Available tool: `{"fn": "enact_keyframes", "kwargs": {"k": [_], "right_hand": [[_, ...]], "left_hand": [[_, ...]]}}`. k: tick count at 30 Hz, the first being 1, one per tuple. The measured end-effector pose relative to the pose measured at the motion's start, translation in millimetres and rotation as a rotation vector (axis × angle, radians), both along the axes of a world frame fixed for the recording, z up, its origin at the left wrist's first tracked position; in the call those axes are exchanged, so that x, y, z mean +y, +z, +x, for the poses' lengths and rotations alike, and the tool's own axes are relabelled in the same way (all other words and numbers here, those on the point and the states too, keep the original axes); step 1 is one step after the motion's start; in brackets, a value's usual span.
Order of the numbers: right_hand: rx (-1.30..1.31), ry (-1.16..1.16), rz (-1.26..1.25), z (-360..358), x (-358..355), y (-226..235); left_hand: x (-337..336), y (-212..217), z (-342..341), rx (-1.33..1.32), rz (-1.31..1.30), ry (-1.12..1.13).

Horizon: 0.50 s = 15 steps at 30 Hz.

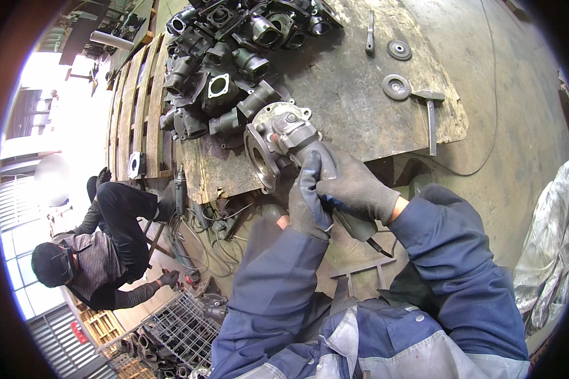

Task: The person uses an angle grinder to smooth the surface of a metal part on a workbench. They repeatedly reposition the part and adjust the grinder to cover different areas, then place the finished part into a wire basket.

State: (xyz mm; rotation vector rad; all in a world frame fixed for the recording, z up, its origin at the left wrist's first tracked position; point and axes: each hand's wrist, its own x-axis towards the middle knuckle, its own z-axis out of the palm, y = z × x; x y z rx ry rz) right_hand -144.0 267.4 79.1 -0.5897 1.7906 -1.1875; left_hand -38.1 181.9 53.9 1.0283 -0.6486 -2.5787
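Both my gloved hands are closed around the body of an angle grinder (354, 226), whose cord leaves its rear end near my lap. My left hand (308, 199) wraps it from the left, and my right hand (358, 186) overlaps from the right. The grinder's metal head lies over a grey flanged metal casting (259, 158) at the near edge of the worktable (348, 95). Its disc is hidden, so whether it touches the casting cannot be seen.
Dark castings (221, 63) are piled at the table's far left. A hammer (431, 120), two round discs (396, 87) and a narrow hand tool (370, 38) lie right. Cables (215, 230) tangle below the table. A co-worker (107, 252) sits at left beside a wire basket (177, 328).
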Motion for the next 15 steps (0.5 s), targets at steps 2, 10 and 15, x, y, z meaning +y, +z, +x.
{"fn": "enact_keyframes", "kwargs": {"k": [2,10,15], "right_hand": [[0.0,0.007,-0.072,-3.4,-2.9,-1.5],[-0.132,-0.065,-0.091,-6.3,-8.8,-2.3],[-0.097,-0.084,-0.118,-6.0,-10.6,-10.1]], "left_hand": [[-2.4,0.9,-1.3,-0.008,-0.02,0.014],[-14.6,-5.5,-10.6,-0.028,-0.025,-0.025],[-15.8,-8.8,-7.4,-0.042,-0.059,-0.013]]}}
